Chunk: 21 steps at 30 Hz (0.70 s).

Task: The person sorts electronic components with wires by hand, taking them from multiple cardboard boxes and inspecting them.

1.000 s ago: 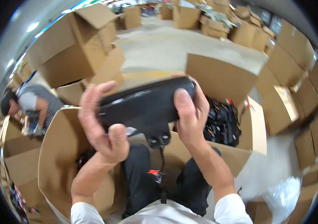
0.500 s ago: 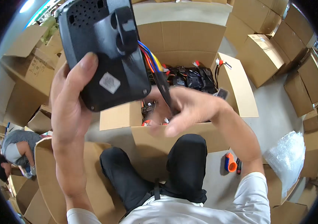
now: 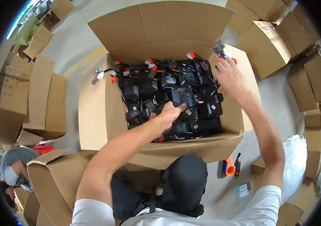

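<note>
An open cardboard box (image 3: 190,152) in front of me holds several black plastic devices, with wires and red and white plugs among them. My left hand (image 3: 171,114) reaches into it, closed around the lower edge of a black device (image 3: 182,96) lying on top of the others. Coloured wires show at that device's right side. Over the box's right flap, my right hand (image 3: 231,77) is closed on a wire end with red and white plugs (image 3: 228,58). A small dark piece (image 3: 219,48) just beyond its fingers is smeared by motion.
On the floor to the right lie an orange and blue tape dispenser (image 3: 228,167), a red and black tool (image 3: 238,165) and a small printed packet (image 3: 243,191). Bubble wrap (image 3: 294,165) stands farther right. Cardboard boxes (image 3: 47,100) line both sides. Another person (image 3: 15,165) bends down at the left.
My left hand has lowered the black device from high up into the box. My right hand has moved up and right to the right flap. The view now takes in the whole box.
</note>
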Tool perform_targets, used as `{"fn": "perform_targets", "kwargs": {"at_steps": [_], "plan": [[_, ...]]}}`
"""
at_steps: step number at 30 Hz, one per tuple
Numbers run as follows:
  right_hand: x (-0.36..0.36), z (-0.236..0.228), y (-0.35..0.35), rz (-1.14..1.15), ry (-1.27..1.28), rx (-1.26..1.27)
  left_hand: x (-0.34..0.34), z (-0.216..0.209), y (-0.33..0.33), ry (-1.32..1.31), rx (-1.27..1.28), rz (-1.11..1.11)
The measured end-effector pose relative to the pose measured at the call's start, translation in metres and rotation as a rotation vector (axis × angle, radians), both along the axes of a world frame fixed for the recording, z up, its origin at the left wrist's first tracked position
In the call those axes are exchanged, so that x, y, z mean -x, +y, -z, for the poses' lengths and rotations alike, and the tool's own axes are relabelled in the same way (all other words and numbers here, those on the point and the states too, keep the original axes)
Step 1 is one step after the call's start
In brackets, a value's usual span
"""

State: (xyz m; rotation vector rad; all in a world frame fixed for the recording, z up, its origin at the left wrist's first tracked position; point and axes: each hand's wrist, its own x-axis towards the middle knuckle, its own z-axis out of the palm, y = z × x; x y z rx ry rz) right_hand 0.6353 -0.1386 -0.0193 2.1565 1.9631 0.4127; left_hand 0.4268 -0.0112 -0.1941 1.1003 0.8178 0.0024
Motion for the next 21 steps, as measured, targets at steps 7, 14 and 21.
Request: {"fn": "perform_targets", "kwargs": {"at_steps": [7, 14, 21], "plan": [[0.043, 0.105, -0.039, -0.013, 0.332, 0.094, -0.063, 0.047, -0.041, 0.226, -0.305, 0.039], [0.065, 0.141, -0.005, -0.115, 0.256, 0.145, -0.031, 0.032, -0.016, 0.338, -0.574, 0.186], [0.058, 0.153, -0.036, -0.176, 0.189, 0.203, 0.073, -0.119, 0.036, -0.122, -0.89, 0.441]]}}
